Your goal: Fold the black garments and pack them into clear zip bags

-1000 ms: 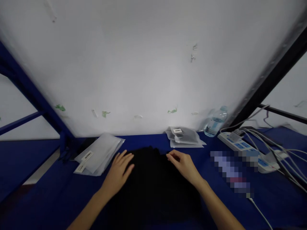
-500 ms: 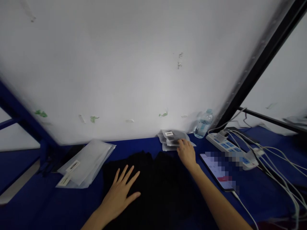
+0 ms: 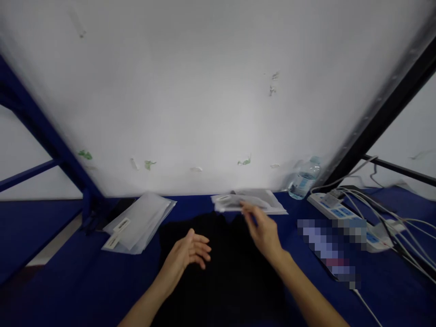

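Plastic bag (image 3: 229,203) lengthwise left-to-right

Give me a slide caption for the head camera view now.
Right hand holding a translucent plastic bag at the far edge of black fabric, left hand open over the fabric.

Through my remote view, a pale grey wall panel (image 3: 190,100), marked low down with small green and white patches (image 3: 150,164), rises along the far edge of a deep blue desk (image 3: 64,290). I see a blue post (image 3: 47,125) toward that edge's left end and a black post (image 3: 391,116) toward its right. Soft light brightens the panel's middle.
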A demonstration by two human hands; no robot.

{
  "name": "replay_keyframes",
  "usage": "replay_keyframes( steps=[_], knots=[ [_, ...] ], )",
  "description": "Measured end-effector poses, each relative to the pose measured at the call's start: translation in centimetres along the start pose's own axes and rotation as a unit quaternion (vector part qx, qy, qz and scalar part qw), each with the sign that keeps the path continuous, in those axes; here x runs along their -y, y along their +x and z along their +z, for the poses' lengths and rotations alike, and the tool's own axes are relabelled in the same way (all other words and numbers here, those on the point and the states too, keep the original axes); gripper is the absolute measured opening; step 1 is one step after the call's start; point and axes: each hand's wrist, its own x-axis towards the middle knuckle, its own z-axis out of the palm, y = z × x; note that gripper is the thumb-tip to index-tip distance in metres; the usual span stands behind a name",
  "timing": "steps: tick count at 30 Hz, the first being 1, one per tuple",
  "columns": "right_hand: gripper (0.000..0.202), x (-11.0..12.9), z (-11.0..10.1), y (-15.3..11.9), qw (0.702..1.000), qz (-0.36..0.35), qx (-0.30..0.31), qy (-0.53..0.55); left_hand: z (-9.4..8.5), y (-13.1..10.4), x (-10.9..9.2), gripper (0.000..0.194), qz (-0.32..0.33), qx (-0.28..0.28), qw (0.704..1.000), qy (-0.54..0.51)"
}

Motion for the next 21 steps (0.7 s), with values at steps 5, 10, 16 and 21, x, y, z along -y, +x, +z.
replay_keyframes(
  steps=[5, 10, 16, 21],
  knots=[
    [0.025, 5.6, 1.9, -4.0, 0.974, -0.136, 0.158, 0.092, -0.1, -1.9, -0.7, 0.047, -0.146, -0.013, 0.968, -0.203],
    [0.028, 8.8, 2.8, -6.3, 0.972, -0.195, 0.127, 0.022, -0.1, -3.9, 0.9, 0.054, -0.160, -0.025, 0.967, -0.195],
    [0.029, 9.4, 2.7, -6.4, 0.954, -0.280, 0.105, -0.013, 1.0, -5.1, 0.4, 0.056, -0.193, -0.022, 0.964, -0.181],
    [0.033, 4.2, 1.1, -5.6, 0.948, -0.298, 0.070, -0.087, 0.2, -5.9, -0.1, 0.049, -0.209, -0.037, 0.950, -0.230]
  ],
)
